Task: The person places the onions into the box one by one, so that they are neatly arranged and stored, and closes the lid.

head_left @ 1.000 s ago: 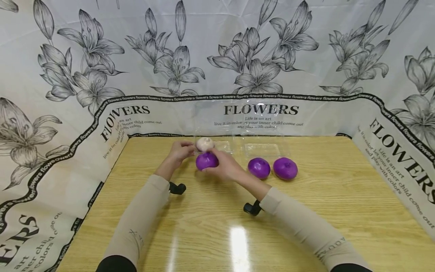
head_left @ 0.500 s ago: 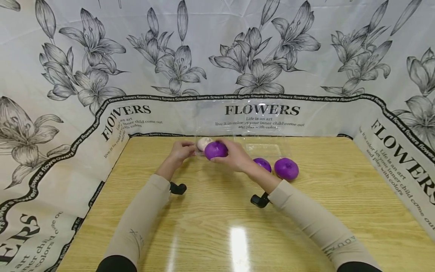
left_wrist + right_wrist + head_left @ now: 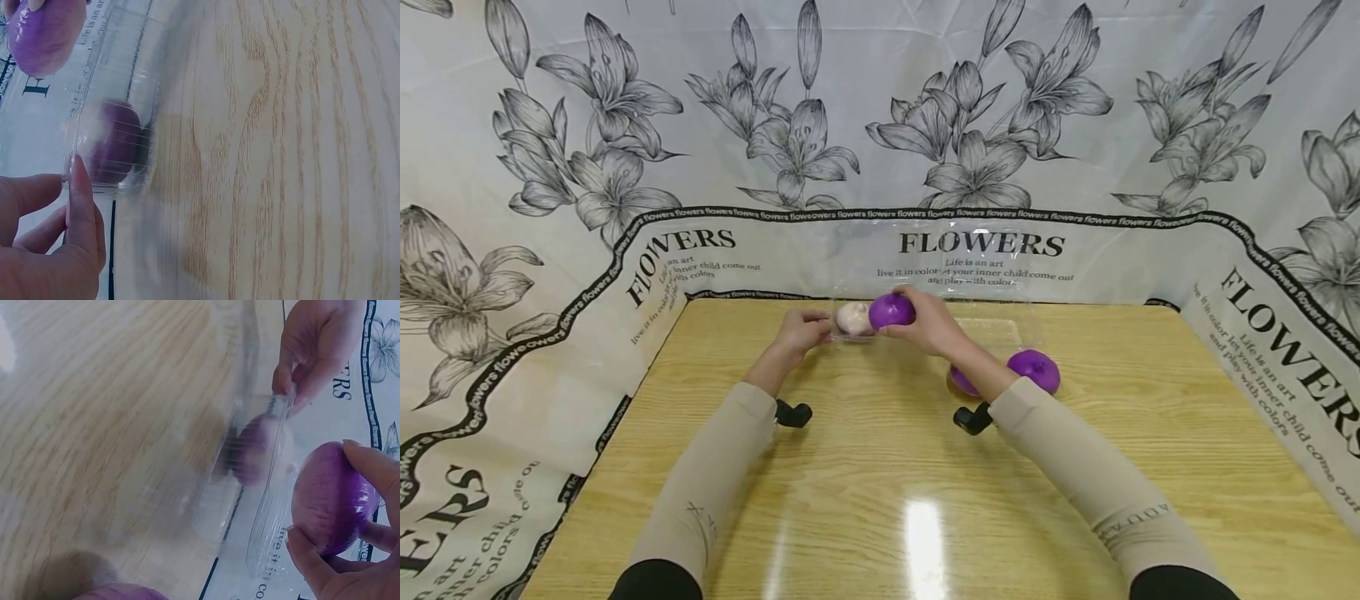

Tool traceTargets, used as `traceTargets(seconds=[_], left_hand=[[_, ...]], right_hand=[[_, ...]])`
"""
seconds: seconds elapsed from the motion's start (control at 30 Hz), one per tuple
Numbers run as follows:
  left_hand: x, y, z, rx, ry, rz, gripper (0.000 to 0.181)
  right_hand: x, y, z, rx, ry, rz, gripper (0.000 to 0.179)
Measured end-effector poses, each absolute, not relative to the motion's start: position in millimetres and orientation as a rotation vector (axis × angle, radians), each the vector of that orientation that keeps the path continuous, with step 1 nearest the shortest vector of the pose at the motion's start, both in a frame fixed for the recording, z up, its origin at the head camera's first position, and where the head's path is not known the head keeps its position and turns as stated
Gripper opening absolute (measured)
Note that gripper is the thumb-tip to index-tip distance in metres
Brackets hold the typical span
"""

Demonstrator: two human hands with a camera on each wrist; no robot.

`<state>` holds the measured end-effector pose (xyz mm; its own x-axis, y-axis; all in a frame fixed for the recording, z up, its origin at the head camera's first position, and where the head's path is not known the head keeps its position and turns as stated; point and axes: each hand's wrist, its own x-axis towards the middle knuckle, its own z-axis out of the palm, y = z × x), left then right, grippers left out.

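Note:
My right hand (image 3: 934, 323) grips a purple onion (image 3: 891, 311) between thumb and fingers, raised over a clear plastic clamshell box (image 3: 257, 534) in the right wrist view. Inside that box, at its left end, lies another onion (image 3: 854, 319), pale on one side and purple on the other. My left hand (image 3: 802, 332) pinches the box's left rim between thumb and fingers, as the left wrist view shows (image 3: 62, 231). The held onion appears right beside the pale one in the head view and above the box in both wrist views.
A second clear box (image 3: 988, 332) stands to the right, its lid up against the flower-print cloth (image 3: 820, 258). Two more purple onions, one (image 3: 962, 382) partly behind my right forearm and one (image 3: 1036, 372) further right, lie on the wooden table (image 3: 850, 467).
My right hand has lifted the purple onion from in front of the box and carried it up and right over it. My left hand stays at the rim.

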<state>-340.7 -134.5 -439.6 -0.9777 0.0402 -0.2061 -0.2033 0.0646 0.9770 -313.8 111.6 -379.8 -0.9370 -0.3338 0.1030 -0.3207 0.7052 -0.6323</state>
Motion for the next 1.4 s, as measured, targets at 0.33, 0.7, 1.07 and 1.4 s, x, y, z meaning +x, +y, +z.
traceTargets(seconds=[0.33, 0.7, 1.07, 1.4], left_hand=[[-342.3, -133.3, -438.9, -0.191, 2.146, 2.017, 0.04], [-341.5, -132.5, -438.5, -0.178, 2.143, 2.022, 0.041], [-342.3, -132.7, -436.5, -0.182, 2.134, 2.036, 0.042], [-340.0, -133.0, -437.5, -0.189, 2.119, 2.037, 0.042]], right_hand=[[-336.3, 114.5, -388.4, -0.521, 2.917, -1.018, 0.077], [-352.2, 110.6, -399.2, -0.479, 2.959, -0.972, 0.077], [-355.8, 106.1, -403.4, -0.445, 2.99, -0.931, 0.076], [-359.4, 105.1, -410.7, -0.42, 3.015, -0.87, 0.078]])
